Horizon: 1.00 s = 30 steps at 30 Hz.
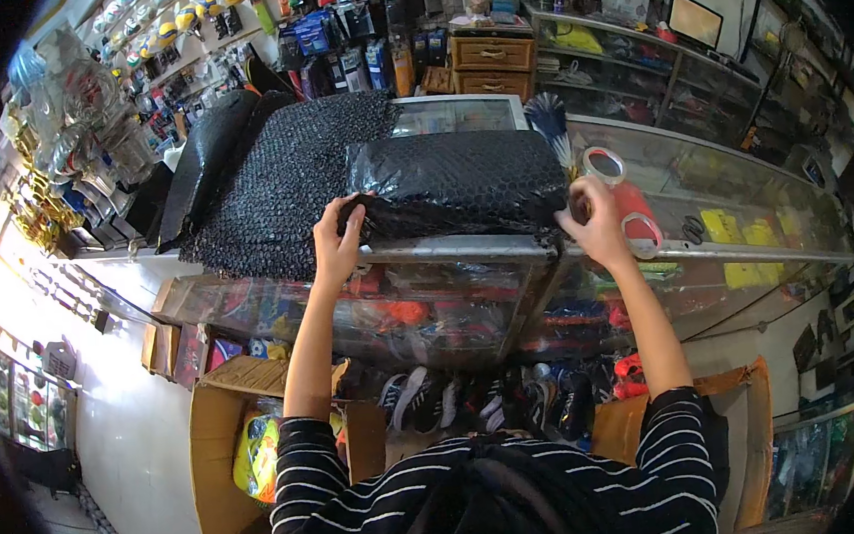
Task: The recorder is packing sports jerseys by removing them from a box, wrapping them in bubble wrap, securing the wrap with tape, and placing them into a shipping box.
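A flat bundle in black bubble wrap point(456, 163) lies on the glass display counter before me, and what is inside it is hidden. The fingers of my left hand point(338, 236) pinch the near left corner of its wrapping. My right hand point(595, 222) grips the near right corner, where the wrap is bunched up. Between my hands the near edge looks crumpled. To the left, a loose sheet of black bubble wrap point(277, 181) spreads over the counter, with a rolled part point(212, 160) at its far left.
Right of my right hand are a tape roll point(605, 165) and another roll point(643, 235) with red between them. Scissors point(693, 229) lie farther right. A feather duster point(550, 123) stands behind the bundle. Open cardboard boxes point(220, 464) and shoes point(426, 399) are below the counter.
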Each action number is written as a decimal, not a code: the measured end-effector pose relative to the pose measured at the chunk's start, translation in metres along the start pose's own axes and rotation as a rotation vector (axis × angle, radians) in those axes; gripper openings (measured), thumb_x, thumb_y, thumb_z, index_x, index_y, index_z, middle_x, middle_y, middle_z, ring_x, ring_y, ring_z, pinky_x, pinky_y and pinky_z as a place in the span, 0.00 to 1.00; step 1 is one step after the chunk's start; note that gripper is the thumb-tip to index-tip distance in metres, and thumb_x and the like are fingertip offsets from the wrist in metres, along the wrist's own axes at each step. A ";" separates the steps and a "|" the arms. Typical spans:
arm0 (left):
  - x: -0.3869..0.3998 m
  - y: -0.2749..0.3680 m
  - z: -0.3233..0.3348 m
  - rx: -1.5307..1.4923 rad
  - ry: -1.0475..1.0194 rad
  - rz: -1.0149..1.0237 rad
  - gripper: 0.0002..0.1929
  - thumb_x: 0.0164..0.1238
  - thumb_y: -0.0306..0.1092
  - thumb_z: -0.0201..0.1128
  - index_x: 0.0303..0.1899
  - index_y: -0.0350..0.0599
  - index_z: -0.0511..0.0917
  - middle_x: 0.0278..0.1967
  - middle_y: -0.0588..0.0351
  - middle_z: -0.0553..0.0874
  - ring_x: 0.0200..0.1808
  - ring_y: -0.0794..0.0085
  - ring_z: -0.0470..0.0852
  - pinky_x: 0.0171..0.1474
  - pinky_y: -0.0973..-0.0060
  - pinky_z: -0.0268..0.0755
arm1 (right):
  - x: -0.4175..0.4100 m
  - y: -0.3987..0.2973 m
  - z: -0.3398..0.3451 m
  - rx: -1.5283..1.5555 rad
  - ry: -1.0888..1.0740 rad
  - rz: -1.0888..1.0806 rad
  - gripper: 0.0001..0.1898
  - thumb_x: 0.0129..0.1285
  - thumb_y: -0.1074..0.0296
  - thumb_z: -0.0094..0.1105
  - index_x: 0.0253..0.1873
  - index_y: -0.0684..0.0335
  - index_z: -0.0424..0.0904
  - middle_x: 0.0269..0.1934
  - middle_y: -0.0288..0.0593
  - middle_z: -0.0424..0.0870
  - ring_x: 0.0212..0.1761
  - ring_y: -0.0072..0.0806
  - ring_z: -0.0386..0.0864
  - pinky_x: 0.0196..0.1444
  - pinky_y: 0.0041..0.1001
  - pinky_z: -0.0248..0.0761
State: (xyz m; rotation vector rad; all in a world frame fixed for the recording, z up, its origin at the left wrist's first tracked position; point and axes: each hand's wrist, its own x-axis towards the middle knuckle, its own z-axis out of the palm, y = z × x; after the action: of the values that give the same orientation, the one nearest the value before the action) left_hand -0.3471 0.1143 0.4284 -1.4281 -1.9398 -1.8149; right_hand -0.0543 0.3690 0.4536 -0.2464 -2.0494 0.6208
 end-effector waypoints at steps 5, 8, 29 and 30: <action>-0.001 -0.002 -0.001 -0.015 0.000 -0.020 0.10 0.71 0.29 0.59 0.48 0.33 0.78 0.31 0.57 0.84 0.33 0.82 0.76 0.38 0.80 0.68 | 0.003 -0.035 -0.007 -0.086 0.010 -0.247 0.14 0.49 0.65 0.70 0.37 0.62 0.75 0.39 0.42 0.74 0.44 0.36 0.72 0.52 0.33 0.65; 0.000 -0.002 0.001 -0.017 -0.010 -0.036 0.11 0.71 0.29 0.58 0.48 0.32 0.78 0.33 0.56 0.86 0.35 0.82 0.77 0.40 0.80 0.70 | 0.005 -0.042 0.009 -0.332 -0.145 -0.360 0.18 0.47 0.56 0.76 0.35 0.60 0.78 0.53 0.44 0.78 0.61 0.45 0.70 0.67 0.48 0.54; 0.026 -0.010 -0.016 -0.144 -0.131 -0.104 0.12 0.63 0.28 0.70 0.39 0.41 0.72 0.34 0.61 0.82 0.42 0.82 0.80 0.47 0.81 0.70 | 0.035 -0.058 0.033 -0.085 -0.082 0.016 0.08 0.52 0.75 0.68 0.33 0.65 0.75 0.45 0.46 0.83 0.50 0.42 0.80 0.54 0.36 0.69; 0.029 -0.007 -0.010 -0.145 -0.118 -0.090 0.12 0.63 0.28 0.70 0.39 0.41 0.72 0.33 0.61 0.82 0.41 0.81 0.81 0.48 0.81 0.71 | 0.036 -0.067 0.038 -0.159 -0.032 -0.083 0.08 0.53 0.74 0.67 0.35 0.65 0.75 0.45 0.46 0.83 0.51 0.43 0.79 0.55 0.37 0.69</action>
State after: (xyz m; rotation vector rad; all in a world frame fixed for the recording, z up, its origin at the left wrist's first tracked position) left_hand -0.3721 0.1224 0.4447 -1.5478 -1.9942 -1.9902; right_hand -0.1010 0.3147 0.4989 -0.2434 -2.1312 0.4135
